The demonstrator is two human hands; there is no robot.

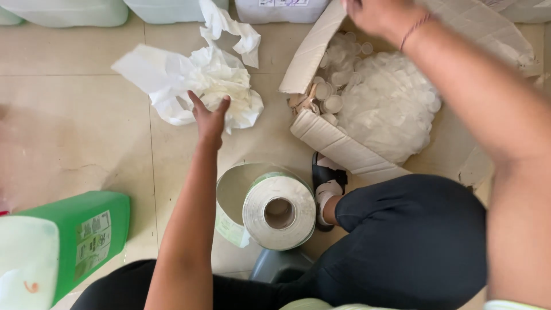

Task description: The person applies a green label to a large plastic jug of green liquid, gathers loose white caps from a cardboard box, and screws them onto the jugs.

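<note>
My left hand [210,117] reaches out over the tiled floor, fingers spread, and touches the near edge of a crumpled white paper backing strip [198,77]. It holds nothing. My right hand [379,12] is at the top of the view above an open cardboard box [333,140] filled with a clear bag of white round caps [390,106]; whether its fingers grip anything is cut off by the frame edge. A roll of labels [279,211] lies on its side between my knees, its loose end curling off to the left.
A green liquid-filled jug with a label [86,235] lies at lower left. Pale translucent containers [69,11] line the top edge. My black-trousered leg [413,241] and sandalled foot [328,192] rest beside the box. A grey stool edge [275,267] is under me.
</note>
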